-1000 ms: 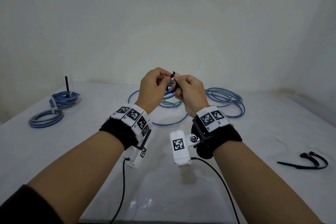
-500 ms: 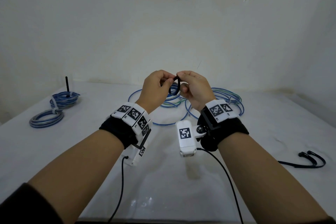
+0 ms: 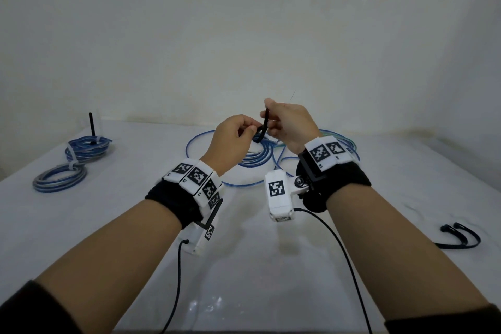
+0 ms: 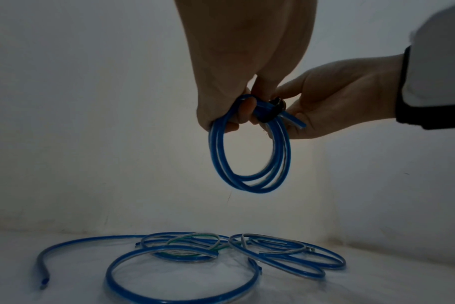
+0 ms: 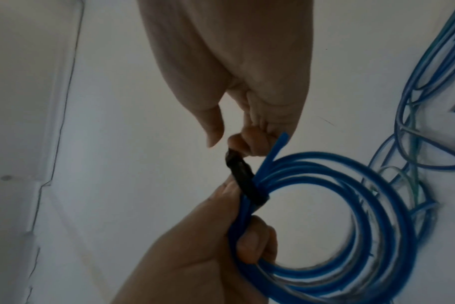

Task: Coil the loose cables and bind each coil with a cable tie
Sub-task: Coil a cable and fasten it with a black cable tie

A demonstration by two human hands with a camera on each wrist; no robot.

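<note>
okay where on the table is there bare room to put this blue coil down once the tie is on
Bare table lies below the wrists, between the loose cables and the near edge, and between the bound coils at left and that pile. The right side is open short of the spare black ties. The loose cables crowd the middle back.

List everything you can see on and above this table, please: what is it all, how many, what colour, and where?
held cable coil: one, blue, in the air between both hands
cable tie: one, black, wrapped round the held coil
loose cables: several, blue with some green, table centre
bound coils: two, blue, white ties, far left
spare ties: black, count unclear, table right
black rod: one, upright behind the left coils
table: one, white
left hand: grips the coil
right hand: pinches the tie's end
</note>
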